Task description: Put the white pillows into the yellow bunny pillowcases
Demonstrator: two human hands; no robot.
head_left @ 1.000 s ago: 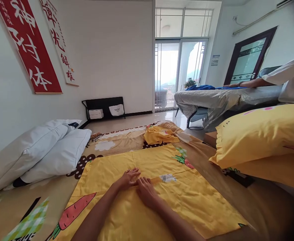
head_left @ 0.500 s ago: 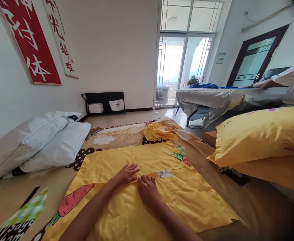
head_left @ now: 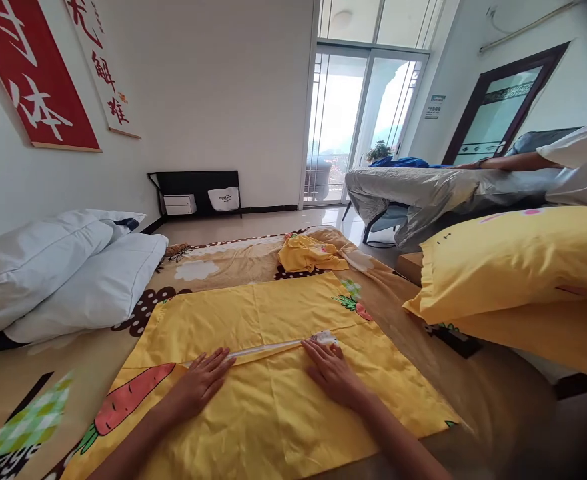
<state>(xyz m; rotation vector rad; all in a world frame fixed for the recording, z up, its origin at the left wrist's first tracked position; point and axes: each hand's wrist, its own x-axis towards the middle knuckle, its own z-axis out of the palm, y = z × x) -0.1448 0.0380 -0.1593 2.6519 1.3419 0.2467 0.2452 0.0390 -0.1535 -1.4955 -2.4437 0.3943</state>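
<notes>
A yellow pillowcase (head_left: 268,413) printed with carrots lies spread on the bed in front of me. Across its middle runs a seam that gapes a little, with a whitish strip (head_left: 261,349) showing along it. My left hand (head_left: 202,381) rests flat on the cloth at the strip's left end, fingers stretched out, by the large carrot print. At the other end, my right hand (head_left: 332,370) lies with fingers extended, covering part of a small white animal print. Neither hand grasps anything that I can see.
White pillows (head_left: 98,280) are piled at the left. A crumpled yellow cloth (head_left: 308,253) lies beyond the pillowcase. At the right sits a yellow-covered pillow (head_left: 518,260). Behind it, a person's arm (head_left: 518,162) reaches over a plastic-covered table (head_left: 413,183).
My hands have moved apart along the seam, left hand leftward and right hand rightward. The whitish strip between them has come into view. The other person's arm reaches farther left.
</notes>
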